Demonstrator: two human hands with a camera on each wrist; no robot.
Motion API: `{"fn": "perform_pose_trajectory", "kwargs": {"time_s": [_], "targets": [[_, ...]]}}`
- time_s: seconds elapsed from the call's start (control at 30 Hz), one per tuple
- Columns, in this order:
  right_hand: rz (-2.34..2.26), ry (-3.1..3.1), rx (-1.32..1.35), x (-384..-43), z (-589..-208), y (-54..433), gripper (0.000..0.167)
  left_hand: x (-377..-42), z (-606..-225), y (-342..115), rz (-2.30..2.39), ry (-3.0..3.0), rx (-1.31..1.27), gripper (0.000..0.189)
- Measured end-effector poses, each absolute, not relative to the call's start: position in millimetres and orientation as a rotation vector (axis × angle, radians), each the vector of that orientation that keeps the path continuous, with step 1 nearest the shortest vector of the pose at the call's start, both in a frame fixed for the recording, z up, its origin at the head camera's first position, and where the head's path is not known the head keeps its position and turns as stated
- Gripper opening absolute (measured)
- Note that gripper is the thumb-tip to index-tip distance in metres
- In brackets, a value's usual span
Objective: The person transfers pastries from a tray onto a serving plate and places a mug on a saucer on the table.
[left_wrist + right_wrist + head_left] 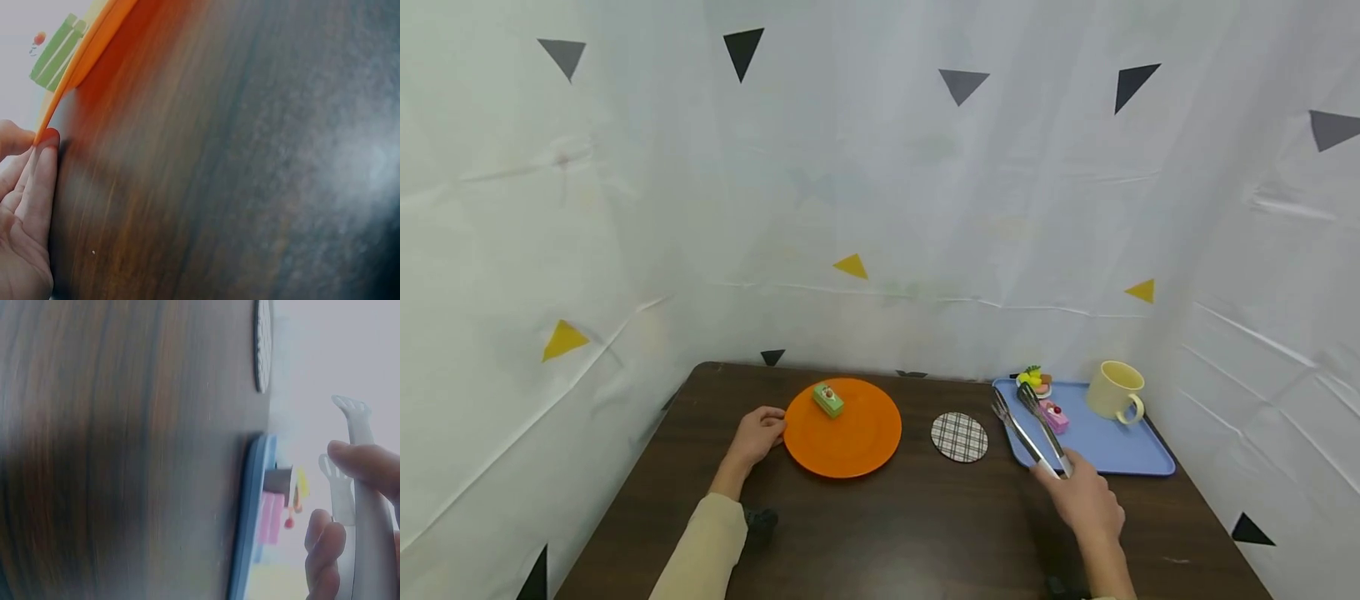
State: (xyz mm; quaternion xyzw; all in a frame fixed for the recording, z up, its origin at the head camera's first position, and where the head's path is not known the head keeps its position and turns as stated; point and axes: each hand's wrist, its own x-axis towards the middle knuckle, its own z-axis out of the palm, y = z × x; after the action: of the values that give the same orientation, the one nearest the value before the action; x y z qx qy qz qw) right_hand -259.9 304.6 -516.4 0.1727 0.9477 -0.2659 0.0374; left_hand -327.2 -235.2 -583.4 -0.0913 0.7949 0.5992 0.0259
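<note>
My left hand [758, 435] pinches the left rim of an orange plate [850, 442], thumb on top and fingers beneath, as the left wrist view shows. A small green cake piece [828, 401] sits on the plate's upper left part. In my right hand [1086, 496] is a pair of metal tongs [1033, 442], its arms spread and tips pointing away over the left part of a blue tray [1120, 450]. Under the tongs' tips, a pink cake piece [1054, 416] lies on the tray, with nothing between the tips.
Behind the pink cake is a small plate of yellow and brown toy food [1034, 381]. A pale yellow mug [1116, 390] stands at the tray's back right. Between plate and tray lies a round checked coaster [959, 437]. White curtains [880, 167] hang behind and beside the dark table [880, 533].
</note>
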Motion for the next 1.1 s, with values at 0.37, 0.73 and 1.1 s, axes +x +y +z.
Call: {"fn": "perform_pose_trajectory", "kwargs": {"time_s": [0.37,0.73,1.1], "targets": [[-0.779,2.928,0.720,-257,-516,336,0.094,-332,-588,-241,1.814,2.460,-0.280,0.036],[-0.719,2.921,0.782,-256,-519,356,0.092,-332,-583,-238,1.819,2.438,-0.281,0.036],[-0.665,2.858,0.787,-267,-526,361,0.092,-328,-579,-241,1.809,2.431,-0.249,0.037]]}}
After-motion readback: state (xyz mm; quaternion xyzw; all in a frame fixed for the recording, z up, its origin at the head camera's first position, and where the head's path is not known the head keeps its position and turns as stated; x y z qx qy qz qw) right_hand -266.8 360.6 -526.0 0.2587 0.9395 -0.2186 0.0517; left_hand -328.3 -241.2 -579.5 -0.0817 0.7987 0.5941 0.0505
